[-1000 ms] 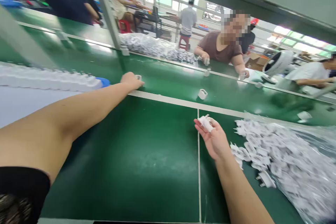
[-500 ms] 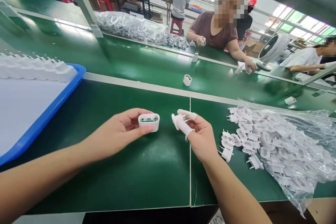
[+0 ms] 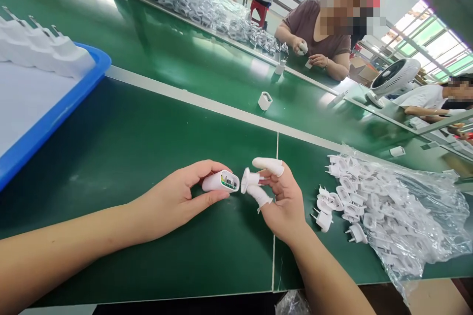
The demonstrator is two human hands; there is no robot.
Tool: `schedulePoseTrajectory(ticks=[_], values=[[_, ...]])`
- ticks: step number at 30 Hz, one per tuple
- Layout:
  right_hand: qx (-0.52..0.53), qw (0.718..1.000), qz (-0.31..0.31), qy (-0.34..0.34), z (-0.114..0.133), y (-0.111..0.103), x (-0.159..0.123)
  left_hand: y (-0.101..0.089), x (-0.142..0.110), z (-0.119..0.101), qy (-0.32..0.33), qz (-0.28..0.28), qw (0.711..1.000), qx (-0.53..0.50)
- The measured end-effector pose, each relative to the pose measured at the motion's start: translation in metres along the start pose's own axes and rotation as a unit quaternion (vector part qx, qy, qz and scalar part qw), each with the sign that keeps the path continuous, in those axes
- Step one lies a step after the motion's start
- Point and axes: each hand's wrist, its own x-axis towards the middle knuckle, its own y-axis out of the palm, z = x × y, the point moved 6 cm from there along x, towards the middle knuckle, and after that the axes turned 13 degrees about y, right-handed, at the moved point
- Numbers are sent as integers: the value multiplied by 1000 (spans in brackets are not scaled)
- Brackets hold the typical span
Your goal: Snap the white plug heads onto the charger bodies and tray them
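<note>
My left hand (image 3: 188, 192) grips a white charger housing (image 3: 212, 182) between thumb and fingers. Its open end faces right and shows a green circuit board inside. Opposite it, my right hand (image 3: 283, 197), with white finger cots on thumb and forefinger, holds a white two-pin plug cap (image 3: 251, 178). The cap's pins point right, toward my palm, and its flat flange faces the housing. A narrow gap separates the two parts. Right of that hand, several loose plug caps (image 3: 325, 206) lie beside a clear plastic bag (image 3: 436, 197) full of more.
A blue tray (image 3: 92, 59) with rows of white chargers stands at left. Another open housing (image 3: 265, 101) sits on the green bench (image 3: 148, 123) beyond the pale strip. A co-worker (image 3: 314, 34) handles small parts across from me, near a white fan (image 3: 395, 76) and a long bag of parts (image 3: 192, 0).
My left hand has moved right and turned the housing's open end toward the cap. My right hand has turned the cap's flange to face it. The view has tilted.
</note>
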Motion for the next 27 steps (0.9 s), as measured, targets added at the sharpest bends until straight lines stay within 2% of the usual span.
schedulePoseTrajectory(ticks=[6, 10, 21, 27], values=[[-95, 993, 5, -72, 16, 6, -7, -3, 0, -13, 26, 23, 999, 23], [-117, 988, 12, -101, 20, 11, -8, -1, -3, -18, 48, 32, 998, 29], [-104, 988, -5, -111, 13, 14, -14, 6, -11, -14, 53, 34, 997, 46], [-126, 987, -24, -94, 9, 19, -19, 10, -14, -21, 133, 31, 986, 98]])
